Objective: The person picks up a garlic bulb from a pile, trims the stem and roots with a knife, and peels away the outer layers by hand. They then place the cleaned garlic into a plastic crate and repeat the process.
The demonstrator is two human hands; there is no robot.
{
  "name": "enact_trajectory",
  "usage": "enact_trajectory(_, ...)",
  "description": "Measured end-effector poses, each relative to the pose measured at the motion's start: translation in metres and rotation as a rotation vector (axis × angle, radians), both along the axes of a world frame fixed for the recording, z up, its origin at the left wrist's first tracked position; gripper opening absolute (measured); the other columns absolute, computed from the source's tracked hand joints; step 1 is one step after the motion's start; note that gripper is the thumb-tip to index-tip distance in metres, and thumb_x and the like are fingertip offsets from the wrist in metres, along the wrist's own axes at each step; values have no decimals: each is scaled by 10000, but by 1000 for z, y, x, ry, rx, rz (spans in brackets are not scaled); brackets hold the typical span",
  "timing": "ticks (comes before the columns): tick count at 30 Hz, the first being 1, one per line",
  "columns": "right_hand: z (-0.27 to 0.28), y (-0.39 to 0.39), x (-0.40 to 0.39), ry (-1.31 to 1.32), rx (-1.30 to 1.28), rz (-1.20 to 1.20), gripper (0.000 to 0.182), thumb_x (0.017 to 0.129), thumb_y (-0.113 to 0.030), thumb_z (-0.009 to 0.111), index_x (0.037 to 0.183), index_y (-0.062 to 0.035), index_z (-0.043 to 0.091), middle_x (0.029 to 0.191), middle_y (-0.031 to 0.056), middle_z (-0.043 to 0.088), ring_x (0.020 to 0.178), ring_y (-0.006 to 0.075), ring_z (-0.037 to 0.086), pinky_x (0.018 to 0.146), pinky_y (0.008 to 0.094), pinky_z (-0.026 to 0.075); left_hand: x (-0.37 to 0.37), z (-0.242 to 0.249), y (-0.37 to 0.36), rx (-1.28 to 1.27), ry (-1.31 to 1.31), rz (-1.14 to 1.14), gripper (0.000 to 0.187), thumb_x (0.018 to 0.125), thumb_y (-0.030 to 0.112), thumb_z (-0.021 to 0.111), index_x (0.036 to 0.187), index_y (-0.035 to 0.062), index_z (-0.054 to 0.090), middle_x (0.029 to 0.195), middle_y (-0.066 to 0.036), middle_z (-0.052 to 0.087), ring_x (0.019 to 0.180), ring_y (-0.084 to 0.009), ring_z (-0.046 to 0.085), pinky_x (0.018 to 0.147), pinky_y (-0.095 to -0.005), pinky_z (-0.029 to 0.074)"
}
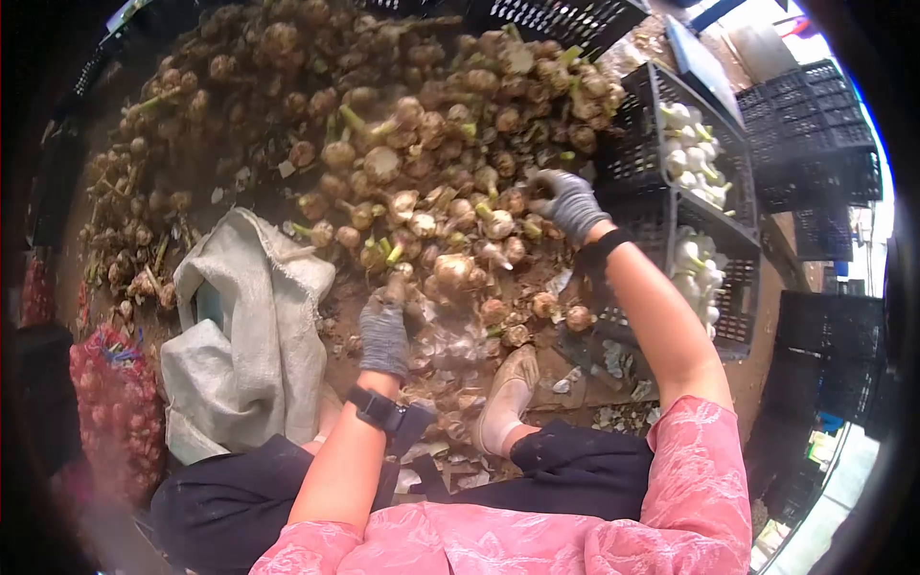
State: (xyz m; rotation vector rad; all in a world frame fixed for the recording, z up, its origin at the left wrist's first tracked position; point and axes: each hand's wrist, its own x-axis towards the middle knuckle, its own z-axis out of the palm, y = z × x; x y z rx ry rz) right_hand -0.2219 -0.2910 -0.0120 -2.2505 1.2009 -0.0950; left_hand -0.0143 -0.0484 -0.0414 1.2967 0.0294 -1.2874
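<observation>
A large heap of garlic bulbs (383, 165) with dry, dirty skins and cut stems covers the ground before me. My left hand (385, 331), in a grey glove with soiled fingertips, is low at the near edge of the heap. Its fingers are curled together, and whatever they hold cannot be made out among the bulbs. Also gloved in grey, my right hand (571, 203) reaches to the heap's right side, close to the black crates. Thumb and fingers there are apart beside some bulbs, with nothing visible between them.
Black plastic crates (674, 188) at the right hold clean white garlic (692, 153). More stacked crates (810, 134) stand beyond. A pale woven sack (259, 326) lies left, near a red mesh bag (115, 412) of bulbs. Loose skins litter the ground around my shoe (508, 398).
</observation>
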Motion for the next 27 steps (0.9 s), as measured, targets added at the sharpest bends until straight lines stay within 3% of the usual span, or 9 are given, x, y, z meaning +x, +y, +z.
enact_trajectory(4, -8, 58, 89, 27, -10, 260, 446, 683, -226, 689, 1074, -56, 559, 970, 169, 592, 906, 284, 580, 786, 366, 465, 7, -13, -5, 160, -111, 69, 242, 846, 288, 561, 859, 47, 575, 679, -24, 562, 585, -114, 503, 543, -256, 421)
enact_trajectory(7, -28, 74, 139, 467, -122, 303, 410, 793, -157, 541, 1190, -80, 470, 1040, 193, 569, 1006, 319, 541, 834, 391, 455, 4, -1, -10, 84, -98, 1, 255, 825, 80, 514, 1079, 52, 511, 899, -71, 586, 784, -155, 547, 699, -273, 458)
enact_trajectory(8, -96, 66, 146, 424, -44, -5, 341, 805, -145, 522, 1136, -63, 516, 1035, 195, 572, 990, 318, 551, 817, 384, 466, 4, 0, -12, 80, -107, -21, 315, 819, 39, 509, 1133, 58, 482, 969, -90, 581, 809, -162, 551, 717, -277, 468)
enact_trajectory(13, -25, 76, 132, 391, -53, 165, 337, 789, -275, 554, 1001, -15, 587, 959, 211, 581, 897, 338, 577, 777, 393, 471, 12, 6, -14, -6, 114, -19, 401, 809, -11, 506, 1191, 75, 421, 1036, -100, 551, 935, -182, 550, 717, -303, 505)
enact_trajectory(18, 51, 126, 86, -95, 86, 258, 484, 651, -261, 724, 1086, -111, 573, 922, 184, 553, 920, 308, 540, 813, 381, 439, 3, 30, -7, -242, 479, -90, 374, 835, 84, 528, 1190, 130, 420, 1032, -54, 552, 882, -191, 572, 739, -338, 502)
enact_trajectory(20, 84, 135, 71, -332, 487, 71, 567, 673, -289, 738, 1115, -5, 524, 960, 149, 593, 892, 264, 574, 803, 334, 456, -4, 51, -6, -579, -337, -403, 395, 831, 112, 553, 1197, 108, 405, 1019, -59, 544, 895, -172, 561, 755, -310, 497)
enact_trajectory(21, 98, 136, 63, -400, 543, -119, 570, 690, -293, 729, 1107, 30, 513, 975, 142, 596, 893, 235, 578, 780, 317, 465, -1, 73, -3, -416, 141, -378, 447, 801, 77, 589, 1202, 78, 389, 1004, -62, 538, 915, -152, 549, 777, -284, 492)
enact_trajectory(23, 146, 149, 64, -502, 741, -510, 529, 735, -307, 699, 1059, 71, 521, 906, 100, 608, 774, 150, 589, 651, 263, 484, -4, 92, 1, -575, 65, -337, 522, 759, 25, 627, 1211, 57, 367, 1057, -67, 510, 929, -146, 540, 793, -270, 488)
enact_trajectory(27, 188, 179, 72, -447, 501, -380, 380, 754, -287, 688, 959, 11, 570, 767, 40, 574, 609, 84, 509, 507, 226, 429, -18, 127, 12, -827, -211, -368, 592, 707, -6, 673, 1202, 77, 359, 1135, -65, 453, 1020, -147, 482, 864, -282, 436)
